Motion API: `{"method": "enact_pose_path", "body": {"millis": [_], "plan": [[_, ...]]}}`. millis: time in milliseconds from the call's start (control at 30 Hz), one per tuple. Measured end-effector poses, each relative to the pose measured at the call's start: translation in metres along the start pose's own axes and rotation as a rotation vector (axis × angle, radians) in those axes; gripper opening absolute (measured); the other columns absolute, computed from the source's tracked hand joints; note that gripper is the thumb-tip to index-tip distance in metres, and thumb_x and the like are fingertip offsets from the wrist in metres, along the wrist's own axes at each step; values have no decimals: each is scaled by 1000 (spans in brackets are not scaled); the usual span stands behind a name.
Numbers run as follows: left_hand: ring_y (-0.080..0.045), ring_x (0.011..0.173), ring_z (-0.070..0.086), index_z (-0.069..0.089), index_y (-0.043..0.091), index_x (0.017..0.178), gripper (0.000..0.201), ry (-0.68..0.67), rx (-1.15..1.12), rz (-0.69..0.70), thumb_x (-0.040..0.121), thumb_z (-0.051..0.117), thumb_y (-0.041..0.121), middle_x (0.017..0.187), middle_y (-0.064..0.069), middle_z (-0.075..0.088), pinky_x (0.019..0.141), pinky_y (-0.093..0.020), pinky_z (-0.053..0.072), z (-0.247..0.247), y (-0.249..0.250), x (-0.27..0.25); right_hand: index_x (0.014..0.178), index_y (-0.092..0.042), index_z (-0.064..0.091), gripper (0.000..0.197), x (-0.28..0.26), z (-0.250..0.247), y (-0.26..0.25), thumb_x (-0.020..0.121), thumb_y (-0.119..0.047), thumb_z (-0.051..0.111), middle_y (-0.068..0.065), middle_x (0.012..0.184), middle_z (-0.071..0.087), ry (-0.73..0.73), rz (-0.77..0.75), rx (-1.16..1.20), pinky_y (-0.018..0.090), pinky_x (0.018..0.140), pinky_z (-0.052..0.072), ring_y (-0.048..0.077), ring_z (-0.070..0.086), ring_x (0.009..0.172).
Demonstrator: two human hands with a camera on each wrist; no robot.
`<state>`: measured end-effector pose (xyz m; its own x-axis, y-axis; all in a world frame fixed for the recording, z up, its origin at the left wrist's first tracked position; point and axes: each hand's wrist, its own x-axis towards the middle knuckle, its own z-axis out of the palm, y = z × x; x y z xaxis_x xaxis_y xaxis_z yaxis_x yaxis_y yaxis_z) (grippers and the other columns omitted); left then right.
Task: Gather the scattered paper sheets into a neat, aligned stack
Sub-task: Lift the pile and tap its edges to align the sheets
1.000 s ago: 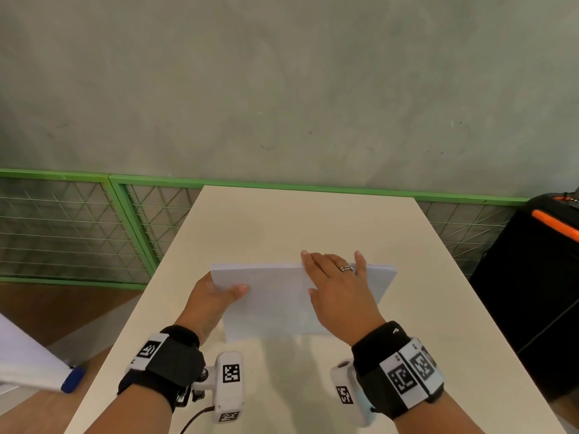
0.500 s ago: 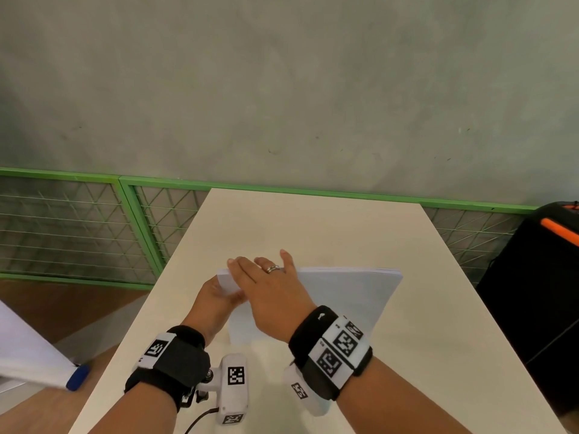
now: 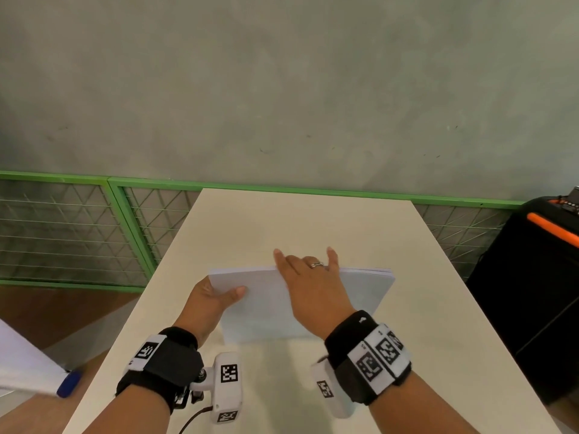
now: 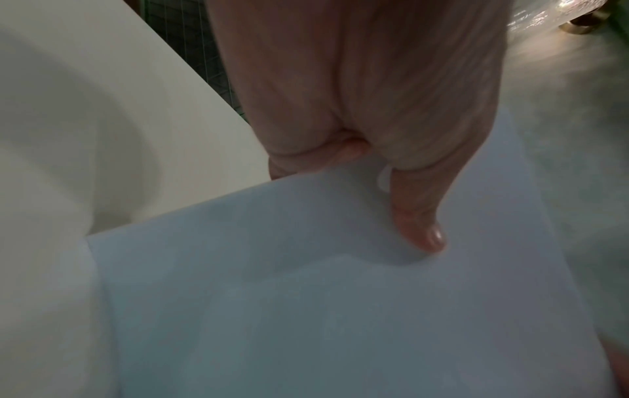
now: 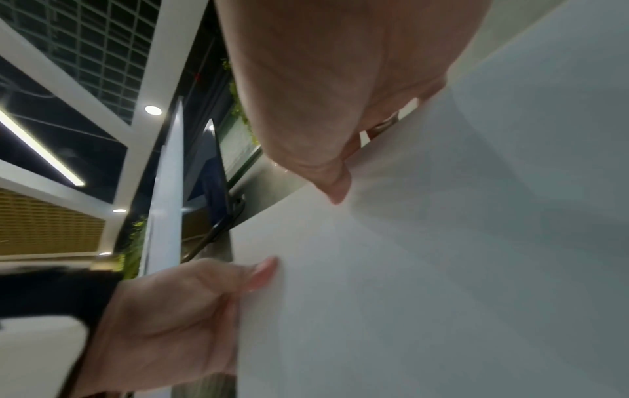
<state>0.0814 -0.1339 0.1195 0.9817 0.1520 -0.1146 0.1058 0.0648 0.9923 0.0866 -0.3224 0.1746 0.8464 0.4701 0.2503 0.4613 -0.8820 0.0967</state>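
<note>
A stack of white paper sheets (image 3: 263, 308) stands tilted on the cream table (image 3: 313, 220), its lower edge on the tabletop. My left hand (image 3: 213, 299) grips the stack's left edge, thumb (image 4: 422, 231) on the front face and fingers behind. My right hand (image 3: 310, 283) lies flat on the front of the stack (image 5: 442, 269), fingers straight and reaching past the top edge. The right wrist view shows the left hand (image 5: 170, 323) holding the sheet's side. Sheet edges show slightly fanned at the upper right corner.
A green-framed wire mesh fence (image 3: 94, 233) runs behind and left of the table. A black case with an orange strip (image 3: 539, 277) stands close to the right edge. A white board with a blue tip (image 3: 67, 383) juts in at lower left.
My right hand slid along the stack's top edge to the left corner, then came back to the middle. The left hand kept its hold on the left edge.
</note>
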Motion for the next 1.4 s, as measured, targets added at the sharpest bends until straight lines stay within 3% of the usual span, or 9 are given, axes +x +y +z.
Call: {"method": "enact_pose_path", "body": {"millis": [167,333,500,600,733,900,1033,1200,1400], "plan": [[3,67,69,65,15,94,23,-19,-9,11,82,61,-4,72,17,75,58,-9,52,0,-1,1,98,-19,73,55,-27,4,56,64,-11,30,-6,65,69,125,160,-128,56,77,51,20,67,56],[3,67,69,65,18,92,23,-24,0,18,83,60,-3,72,17,75,58,-8,51,-1,-2,3,74,-22,67,27,-43,13,95,61,2,68,-5,61,65,164,313,-85,58,85,46,23,64,56],[3,66,69,65,17,92,23,-33,-5,15,82,60,-4,72,16,76,59,-10,53,-2,-2,3,85,-11,63,22,-55,20,112,93,-17,44,4,80,64,169,439,492,30,72,43,23,58,72],[2,66,69,65,18,91,24,-20,-19,8,82,62,-3,72,15,76,66,-20,52,-2,-3,6,78,-21,50,12,-60,26,105,90,-23,53,-2,73,54,235,583,927,20,60,37,10,48,65],[1,67,69,65,19,91,26,-19,-28,-6,76,69,-2,73,14,76,71,-27,47,-2,-3,7,110,-14,47,22,-63,54,99,90,-10,55,0,93,60,201,704,1324,21,67,43,4,58,78],[-13,76,65,63,19,88,29,35,-4,-57,80,61,-9,72,10,73,66,-24,47,2,-13,3,113,-10,53,27,-67,85,89,88,2,52,13,110,62,32,846,1419,23,69,45,29,58,101],[-16,83,61,61,14,96,28,57,-17,-69,82,58,-10,90,0,67,68,-25,46,7,-16,-2,108,-15,53,29,-65,87,85,87,5,49,11,107,62,91,893,1417,34,82,43,30,57,101],[-13,84,61,60,12,103,28,64,-4,-31,83,59,-7,92,0,66,68,-22,44,6,-9,-1,108,-12,54,28,-71,80,86,87,6,48,5,98,63,153,870,1424,28,72,45,22,58,90],[-28,96,60,58,8,108,30,89,96,-121,82,59,-8,99,-8,66,82,-33,45,3,-51,-4,111,-14,51,30,-86,114,78,88,4,48,14,111,60,17,898,1362,34,84,42,31,56,104]]}}
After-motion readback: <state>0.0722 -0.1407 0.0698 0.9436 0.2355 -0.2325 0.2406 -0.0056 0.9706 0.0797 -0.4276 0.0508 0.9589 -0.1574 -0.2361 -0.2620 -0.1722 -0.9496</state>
